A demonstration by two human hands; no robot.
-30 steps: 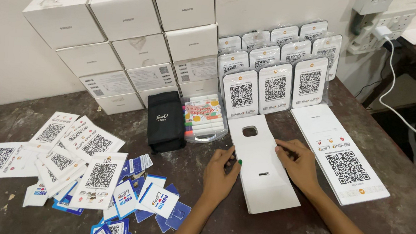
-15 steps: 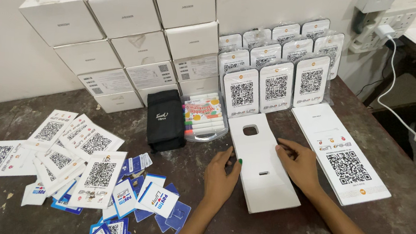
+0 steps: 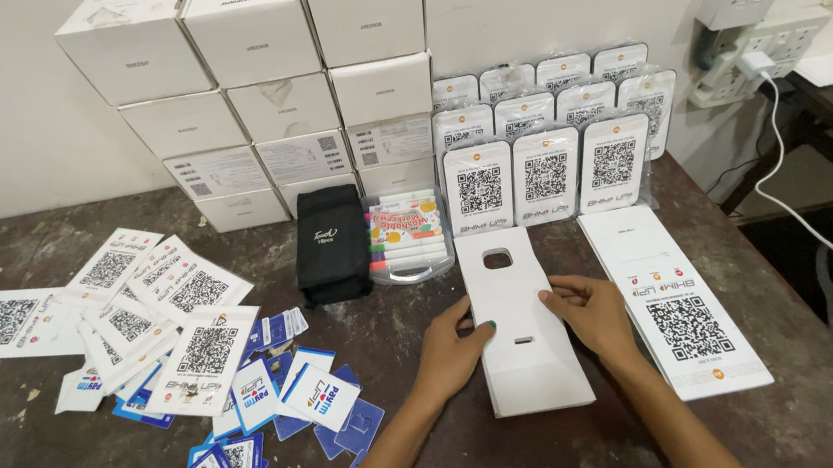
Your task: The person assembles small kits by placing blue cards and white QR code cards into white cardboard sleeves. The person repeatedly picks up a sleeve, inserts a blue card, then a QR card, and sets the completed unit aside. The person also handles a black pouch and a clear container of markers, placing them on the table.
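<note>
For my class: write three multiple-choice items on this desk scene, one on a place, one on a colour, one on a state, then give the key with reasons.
1. Where is the black pouch?
A. Left of the marker case
B. On the white boxes
C. Under the right hand

2. What colour is the cut-out card stack under the hands?
A. Blue
B. White
C. Black

3. How are the hands placed?
A. Both raised off the table
B. One holding a marker
C. Both resting on the card stack

Key: 1 A, the pouch lies beside the marker case, on its left. 2 B, the stack is plain white. 3 C, the left hand presses its left edge and the right hand its right edge.
</note>
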